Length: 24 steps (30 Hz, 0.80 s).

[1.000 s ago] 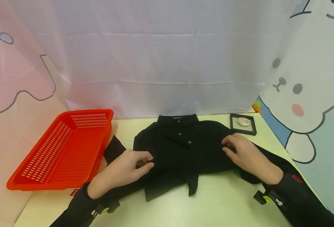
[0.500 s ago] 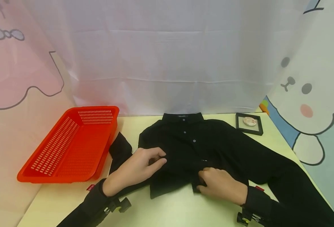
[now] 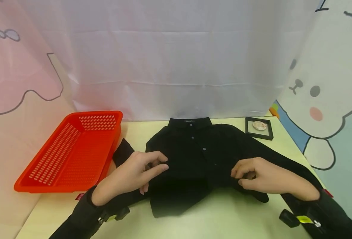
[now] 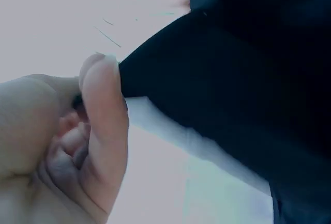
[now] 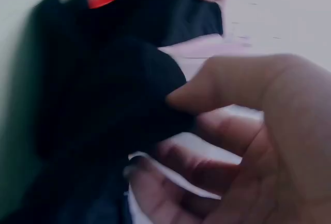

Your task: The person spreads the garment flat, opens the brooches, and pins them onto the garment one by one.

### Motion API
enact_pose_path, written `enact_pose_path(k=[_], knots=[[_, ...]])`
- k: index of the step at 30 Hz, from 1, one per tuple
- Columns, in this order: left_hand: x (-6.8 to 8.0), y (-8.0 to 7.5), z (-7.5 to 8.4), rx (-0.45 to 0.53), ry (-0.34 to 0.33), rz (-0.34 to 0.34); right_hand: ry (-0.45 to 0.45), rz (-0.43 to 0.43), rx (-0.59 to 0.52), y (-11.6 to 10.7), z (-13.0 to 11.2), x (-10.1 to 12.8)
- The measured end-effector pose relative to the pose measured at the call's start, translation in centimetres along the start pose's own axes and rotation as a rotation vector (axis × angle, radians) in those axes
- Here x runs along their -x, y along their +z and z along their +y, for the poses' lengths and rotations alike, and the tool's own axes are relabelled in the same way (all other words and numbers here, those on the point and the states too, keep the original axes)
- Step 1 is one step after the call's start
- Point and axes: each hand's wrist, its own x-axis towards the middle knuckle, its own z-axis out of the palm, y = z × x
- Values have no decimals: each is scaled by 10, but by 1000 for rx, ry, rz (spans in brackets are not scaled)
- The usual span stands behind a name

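A black long-sleeved button-up shirt (image 3: 182, 146) lies on the pale table, its collar at the far side and a few light buttons down the front. My left hand (image 3: 131, 174) pinches the shirt at its left side; in the left wrist view, the dark cloth stretches away from the thumb (image 4: 106, 115). Over the right part of the lower shirt, my right hand (image 3: 267, 176) pinches an edge of the cloth between thumb and fingers, as the right wrist view shows with some blur. The right sleeve runs under and past my right forearm.
An orange-red perforated plastic basket (image 3: 83, 159) stands at the left beside the shirt's left sleeve. A small black frame (image 3: 258, 127) with a round pale item lies at the back right. Behind the table (image 3: 200, 219) hangs a white curtain (image 3: 176, 66).
My right hand went from the shirt's right side to its lower middle edge, then back to the right, now pinching cloth. My left hand has stayed at the left side.
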Motion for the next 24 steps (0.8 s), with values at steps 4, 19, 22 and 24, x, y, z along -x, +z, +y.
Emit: enact_pose_path(k=[4, 19, 22, 24], knots=[[-2, -8, 15, -4, 195, 175, -130, 102, -270, -24, -5, 10], [-27, 37, -69, -48, -130, 106, 381, 249, -460, -7, 50, -17], [-17, 40, -87, 23, -287, -141, 391, 6, -522, 4, 63, -10], [-5, 38, -95, 76, -384, -299, 392, -152, -518, 13, 68, -4]])
